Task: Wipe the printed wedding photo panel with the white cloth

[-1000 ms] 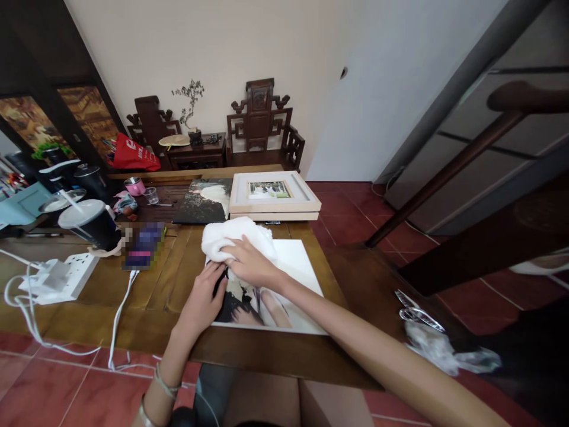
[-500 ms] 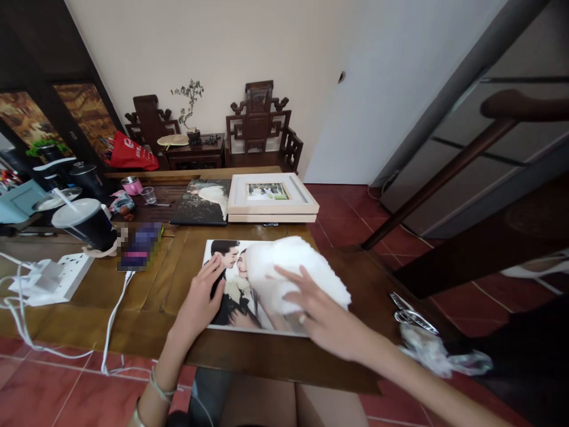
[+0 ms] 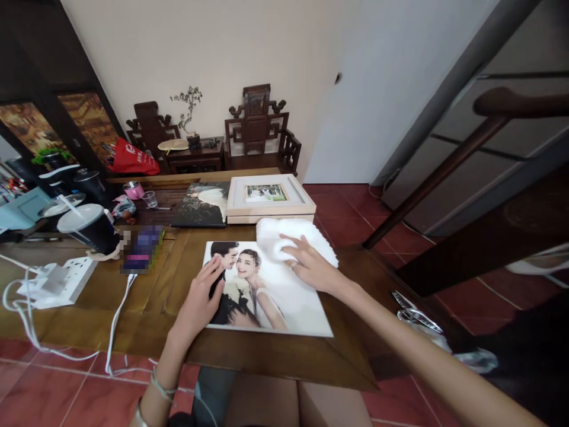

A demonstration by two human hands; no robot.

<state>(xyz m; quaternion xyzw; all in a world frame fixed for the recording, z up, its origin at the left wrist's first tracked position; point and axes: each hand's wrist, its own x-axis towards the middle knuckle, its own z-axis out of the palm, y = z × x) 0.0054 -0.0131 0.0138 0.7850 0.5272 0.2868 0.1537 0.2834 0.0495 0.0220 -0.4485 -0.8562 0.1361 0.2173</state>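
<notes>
Your right hand (image 3: 313, 268) lay flat on the cloth (image 3: 284, 232) at the far right corner of the photo (image 3: 284, 299), left hand (image 3: 199, 303) open on its left edge, long axis across the desk (image 3: 151, 290).

Right hand (image 3: 313, 268) pressing white cloth (image 3: 288, 237) on photo print (image 3: 267, 290), left hand (image 3: 200, 299) steadying

Made out no legible text, brand or number anywhere. Noticed white marks on the red bag (image 3: 132, 160) behind the bench (image 3: 171, 284), too small to read. Found the dark item (image 3: 141, 248) beside the black cup (image 3: 89, 226) pixelated. Read nothing on the photo print (image 3: 287, 296).
</notes>
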